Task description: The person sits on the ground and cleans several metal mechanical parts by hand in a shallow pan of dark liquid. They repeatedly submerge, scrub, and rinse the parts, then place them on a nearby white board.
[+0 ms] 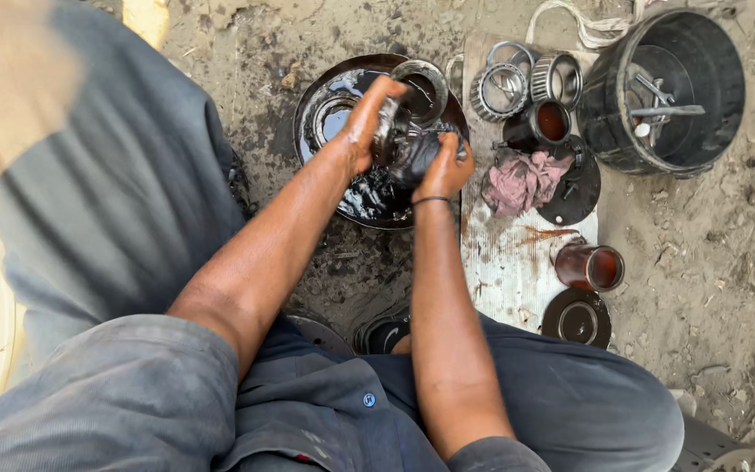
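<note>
Over dark oily basin [325,105], both hands gripping greasy part [408,149], left hand [369,118], right hand [443,170], tools in black bucket [701,52]

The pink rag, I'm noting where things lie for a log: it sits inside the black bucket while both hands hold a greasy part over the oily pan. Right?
Not quite. The head view shows the pink rag lying on the board beside the black bucket, not inside it. Left hand and right hand do hold a greasy part over the oily pan.

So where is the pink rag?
In the head view, the pink rag lies crumpled on the board right of the hands, just below the small dark cup and beside the black oily pan.
</note>
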